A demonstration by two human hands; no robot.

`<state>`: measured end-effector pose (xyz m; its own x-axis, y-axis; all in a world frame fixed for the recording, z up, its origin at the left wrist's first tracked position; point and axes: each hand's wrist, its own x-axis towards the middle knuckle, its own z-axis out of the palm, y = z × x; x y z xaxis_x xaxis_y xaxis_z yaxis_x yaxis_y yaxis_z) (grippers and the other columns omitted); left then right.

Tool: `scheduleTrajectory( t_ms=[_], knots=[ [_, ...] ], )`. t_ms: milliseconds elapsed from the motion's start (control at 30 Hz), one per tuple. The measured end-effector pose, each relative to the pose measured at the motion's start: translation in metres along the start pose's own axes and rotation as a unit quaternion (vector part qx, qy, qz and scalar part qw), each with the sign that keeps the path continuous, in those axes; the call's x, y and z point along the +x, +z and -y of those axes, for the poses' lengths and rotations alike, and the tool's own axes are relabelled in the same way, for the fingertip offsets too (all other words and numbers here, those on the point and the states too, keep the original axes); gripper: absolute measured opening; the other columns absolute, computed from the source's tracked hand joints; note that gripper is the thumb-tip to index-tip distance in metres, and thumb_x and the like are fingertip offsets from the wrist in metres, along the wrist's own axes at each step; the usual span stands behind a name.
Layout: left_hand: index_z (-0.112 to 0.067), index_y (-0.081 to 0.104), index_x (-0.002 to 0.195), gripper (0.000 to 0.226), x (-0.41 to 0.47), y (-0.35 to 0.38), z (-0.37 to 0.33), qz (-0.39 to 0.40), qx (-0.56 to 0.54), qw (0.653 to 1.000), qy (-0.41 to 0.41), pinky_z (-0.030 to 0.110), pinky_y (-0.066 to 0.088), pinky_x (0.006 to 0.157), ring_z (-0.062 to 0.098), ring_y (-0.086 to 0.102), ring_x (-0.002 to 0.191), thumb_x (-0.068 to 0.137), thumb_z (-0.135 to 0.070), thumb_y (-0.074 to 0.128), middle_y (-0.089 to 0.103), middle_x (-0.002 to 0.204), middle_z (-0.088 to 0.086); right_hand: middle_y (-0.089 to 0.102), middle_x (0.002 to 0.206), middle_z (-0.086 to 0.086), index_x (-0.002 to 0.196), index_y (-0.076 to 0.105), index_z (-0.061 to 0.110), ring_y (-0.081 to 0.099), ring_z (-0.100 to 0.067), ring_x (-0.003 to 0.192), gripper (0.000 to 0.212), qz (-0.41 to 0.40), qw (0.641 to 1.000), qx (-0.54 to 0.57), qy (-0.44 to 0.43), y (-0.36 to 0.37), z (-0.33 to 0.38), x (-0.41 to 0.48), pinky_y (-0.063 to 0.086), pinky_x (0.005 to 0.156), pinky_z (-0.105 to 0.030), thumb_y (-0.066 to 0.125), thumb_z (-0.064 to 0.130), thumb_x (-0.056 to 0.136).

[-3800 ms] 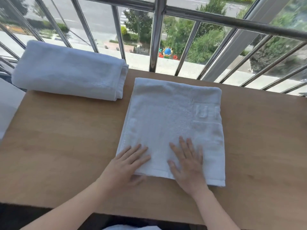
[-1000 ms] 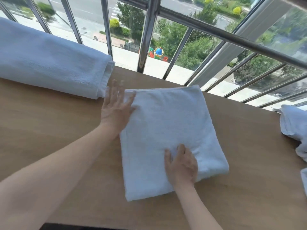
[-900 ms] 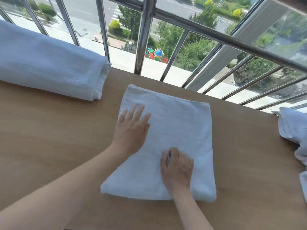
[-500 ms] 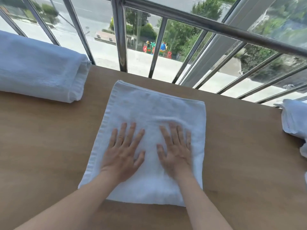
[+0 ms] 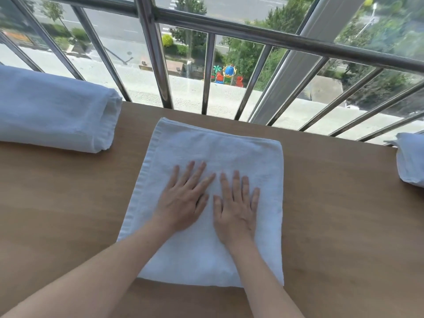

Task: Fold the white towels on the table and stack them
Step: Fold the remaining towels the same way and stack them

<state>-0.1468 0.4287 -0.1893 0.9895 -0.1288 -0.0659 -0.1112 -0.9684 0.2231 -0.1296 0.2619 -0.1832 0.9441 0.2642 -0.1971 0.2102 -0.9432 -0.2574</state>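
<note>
At the centre of the frame, a folded white towel lies flat on the wooden counter. Both hands rest on it side by side, the left hand and the right hand, each grip wide, with straight spread fingers pressing the cloth and holding nothing. At upper left lies a thicker folded towel. At the right edge, another towel is partly visible. Behind the counter stands a metal railing.

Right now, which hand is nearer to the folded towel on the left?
Left. The left hand rests right of the folded towel; the right hand rests farther right.
</note>
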Motion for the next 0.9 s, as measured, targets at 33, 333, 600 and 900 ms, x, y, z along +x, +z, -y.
scheduleTrajectory(
  t_ms=[33, 333, 600, 900],
  knots=[
    [-0.030, 0.027, 0.157, 0.057, 0.014, -0.004, 0.004, 0.010, -0.005, 1.000, -0.006, 0.056, 0.008, 0.123, 0.029, 0.012, 0.154, 0.102, -0.043, 0.027, 0.016, 0.166, 0.002, -0.014, 0.166, 0.006, 0.158, -0.004, 0.037, -0.021, -0.016, 0.151, 0.061, 0.000, 1.000, 0.003, 0.022, 0.002, -0.001, -0.009, -0.013, 0.122, -0.049, 0.012, 0.051, 0.100],
    [-0.031, 0.000, 0.160, 0.064, 0.079, -0.028, 0.087, 0.047, -0.008, 0.979, -0.198, 0.042, -0.011, 0.123, 0.020, -0.022, 0.151, 0.101, -0.054, 0.012, -0.014, 0.167, -0.002, -0.029, 0.162, 0.007, 0.149, -0.027, 0.045, -0.032, -0.015, 0.147, 0.061, 0.041, 0.994, -0.037, 0.091, -0.003, -0.016, -0.046, -0.017, 0.120, -0.047, 0.004, 0.059, 0.098],
    [-0.030, 0.007, 0.160, 0.063, -0.062, -0.003, -0.012, 0.053, -0.057, 0.996, -0.051, 0.041, -0.011, 0.123, 0.021, -0.014, 0.153, 0.100, -0.048, 0.016, -0.006, 0.167, -0.003, -0.025, 0.163, 0.007, 0.156, -0.014, 0.038, -0.026, -0.018, 0.149, 0.062, 0.033, 0.997, -0.029, 0.061, 0.012, 0.039, -0.067, -0.018, 0.120, -0.050, 0.003, 0.050, 0.098],
    [-0.037, -0.007, 0.158, 0.062, -0.113, -0.001, 0.028, 0.038, -0.017, 0.998, -0.051, 0.038, -0.014, 0.123, 0.013, -0.020, 0.152, 0.102, -0.054, 0.014, -0.014, 0.166, -0.009, -0.023, 0.164, 0.007, 0.154, -0.019, 0.041, -0.023, -0.014, 0.151, 0.062, 0.014, 0.999, -0.033, 0.036, 0.018, 0.024, -0.085, -0.013, 0.122, -0.045, 0.008, 0.049, 0.099]
  ],
)
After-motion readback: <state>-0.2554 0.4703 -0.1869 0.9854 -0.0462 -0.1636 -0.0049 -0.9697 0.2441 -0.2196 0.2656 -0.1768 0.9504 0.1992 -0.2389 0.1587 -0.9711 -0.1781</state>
